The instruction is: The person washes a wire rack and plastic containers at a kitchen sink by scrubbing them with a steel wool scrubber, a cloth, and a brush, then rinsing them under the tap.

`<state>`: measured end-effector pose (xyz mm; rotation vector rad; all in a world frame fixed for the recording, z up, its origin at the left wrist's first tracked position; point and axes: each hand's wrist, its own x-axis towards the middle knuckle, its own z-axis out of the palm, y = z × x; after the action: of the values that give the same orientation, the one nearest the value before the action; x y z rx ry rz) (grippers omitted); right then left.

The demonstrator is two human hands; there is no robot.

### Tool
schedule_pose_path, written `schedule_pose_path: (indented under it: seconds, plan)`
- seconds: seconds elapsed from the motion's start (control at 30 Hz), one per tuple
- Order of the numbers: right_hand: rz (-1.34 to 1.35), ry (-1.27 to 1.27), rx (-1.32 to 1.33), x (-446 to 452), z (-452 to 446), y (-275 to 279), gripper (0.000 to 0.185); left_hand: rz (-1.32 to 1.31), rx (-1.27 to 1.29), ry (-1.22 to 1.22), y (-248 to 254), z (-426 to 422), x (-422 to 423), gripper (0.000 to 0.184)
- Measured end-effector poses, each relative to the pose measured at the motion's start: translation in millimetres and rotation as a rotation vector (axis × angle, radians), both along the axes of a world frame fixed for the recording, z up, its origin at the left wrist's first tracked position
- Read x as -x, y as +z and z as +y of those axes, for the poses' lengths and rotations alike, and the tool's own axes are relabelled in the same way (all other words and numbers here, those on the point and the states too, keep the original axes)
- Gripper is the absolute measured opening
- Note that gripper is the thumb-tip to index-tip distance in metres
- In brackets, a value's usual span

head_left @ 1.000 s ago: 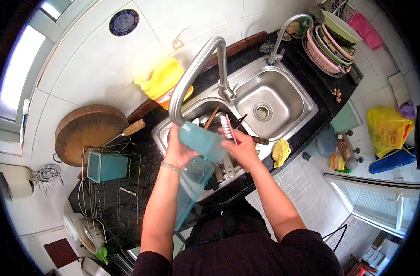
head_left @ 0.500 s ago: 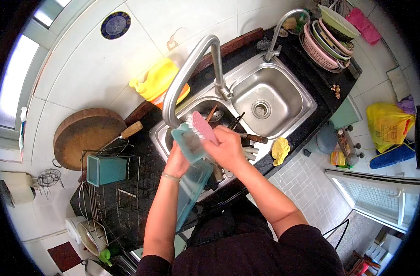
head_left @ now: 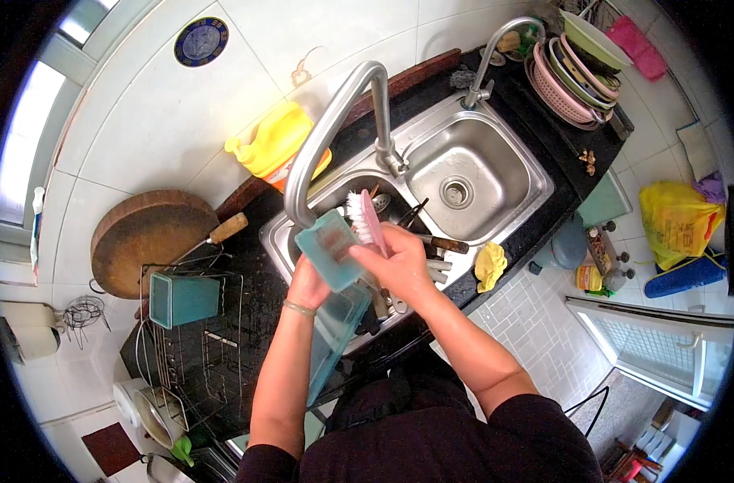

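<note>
My left hand [head_left: 308, 283] grips a small teal plastic tray [head_left: 331, 248] from below, over the left sink basin; a brownish stain shows on its face. In my right hand [head_left: 403, 262] is a pink scrub brush [head_left: 370, 221], its white bristles turned left toward the tray. Bristles and tray look slightly apart. Below my left wrist a larger translucent teal container [head_left: 335, 334] leans at the sink's front edge. Several utensils lie in the left basin [head_left: 278, 237], partly hidden by my hands, with a dark-handled one [head_left: 445, 243] across the divider.
A tall curved faucet [head_left: 335, 105] arches over the left basin. The right basin [head_left: 496, 153] lies beyond it. A yellow jug [head_left: 274, 145] stands behind the sink. Leftward are a wire rack [head_left: 198, 346], a teal box [head_left: 182, 299] and a round chopping board [head_left: 146, 237]. A yellow cloth [head_left: 490, 266] lies at right.
The pink brush has shifted right and turned more upright, away from the tray. The tray is tilted so more of its stained face shows.
</note>
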<state>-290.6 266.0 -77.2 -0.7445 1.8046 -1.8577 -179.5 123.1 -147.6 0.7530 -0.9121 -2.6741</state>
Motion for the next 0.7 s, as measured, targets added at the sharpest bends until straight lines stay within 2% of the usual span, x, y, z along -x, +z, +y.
schedule_pose_path:
  seconds: [0.07, 0.2, 0.27, 0.33, 0.4, 0.43, 0.47, 0.53, 0.57, 0.6, 0.67, 0.7]
  plan:
    - [0.101, -0.013, 0.081, 0.3, 0.6, -0.7, 0.019, 0.000, -0.015, 0.012, -3.7, -1.1, -0.1, 0.037]
    - [0.123, -0.015, 0.112, 1.4, 3.3, -0.5, 0.018, 0.073, -0.062, 0.010, 8.5, 3.0, 4.2, 0.033]
    - [0.146, -0.019, 0.139, 5.5, 5.9, -6.0, 0.018, 0.032, -0.043, 0.018, -6.4, -2.9, -0.6, 0.037]
    - [0.167, 0.014, -0.059, 23.6, 15.9, -7.4, 0.018, -0.007, -0.024, 0.026, -12.4, -10.2, -10.7, 0.042]
    - [-0.122, -0.001, -0.111, 41.1, 17.8, -5.3, 0.018, -0.216, 0.409, -0.061, -10.1, -17.3, -20.5, 0.058]
    - [-0.141, 0.030, -0.124, 51.7, 19.2, -10.2, 0.019, -0.185, 0.578, -0.129, -1.9, -19.9, -17.9, 0.094]
    - [-0.159, 0.059, -0.137, 61.0, 19.2, -18.8, 0.020, -0.180, 0.578, -0.132, 1.2, -24.6, -16.5, 0.094]
    - [-0.211, 0.111, -0.145, 71.8, 15.4, -34.8, 0.022, -0.092, 0.903, -0.243, 7.2, -32.7, -15.9, 0.110]
    - [-0.265, 0.167, -0.151, 74.0, 13.0, -42.4, 0.024, -0.113, 1.031, -0.375, 31.7, -32.2, -8.9, 0.115]
    - [-0.265, 0.169, -0.150, 73.9, 10.1, -50.3, 0.024, -0.116, 1.032, -0.374, 44.5, -31.5, -5.5, 0.115]
    - [-0.460, 0.282, -0.160, 72.8, 2.8, -58.2, 0.023, -0.174, 0.979, -0.529, 63.4, -28.0, -0.8, 0.102]
    - [-0.459, 0.285, -0.159, 72.6, 0.4, -57.6, 0.023, -0.187, 0.849, -0.521, 73.8, -21.8, 2.0, 0.091]
